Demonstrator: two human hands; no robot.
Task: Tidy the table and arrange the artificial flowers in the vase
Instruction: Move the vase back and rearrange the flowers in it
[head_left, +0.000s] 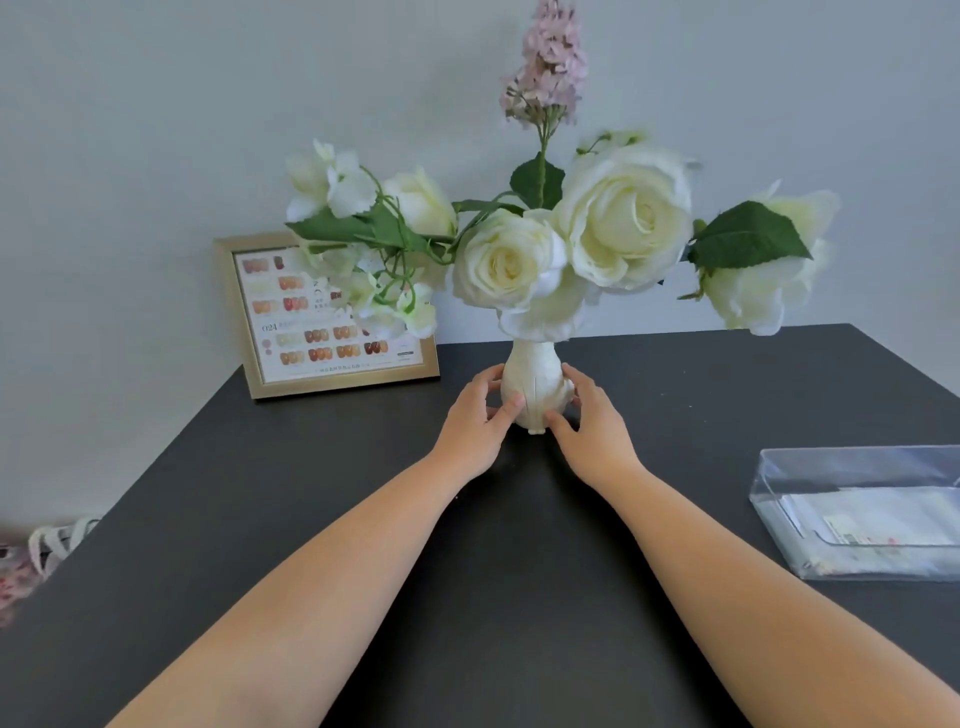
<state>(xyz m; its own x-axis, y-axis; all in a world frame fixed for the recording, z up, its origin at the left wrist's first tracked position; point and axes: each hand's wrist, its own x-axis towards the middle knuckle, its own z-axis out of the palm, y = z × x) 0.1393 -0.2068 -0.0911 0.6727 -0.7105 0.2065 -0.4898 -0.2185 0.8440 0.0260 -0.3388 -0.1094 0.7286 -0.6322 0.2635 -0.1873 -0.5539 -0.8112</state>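
A small cream vase (536, 382) stands upright on the black table (260, 519), near its far edge. It holds several white artificial roses (626, 215), white blossoms on green stems (358, 244) leaning left, and a tall pink flower spike (550, 62). My left hand (475, 423) grips the vase's left side with thumb and fingers. On the right side, my right hand (592, 421) wraps around the vase's base. Both forearms reach forward over the table.
A gold picture frame (322, 317) with a nail colour chart leans against the wall behind the vase, at the left. A clear plastic box (862, 512) with papers inside lies at the right edge. Patterned fabric and white cord (36, 551) show off the table's left side.
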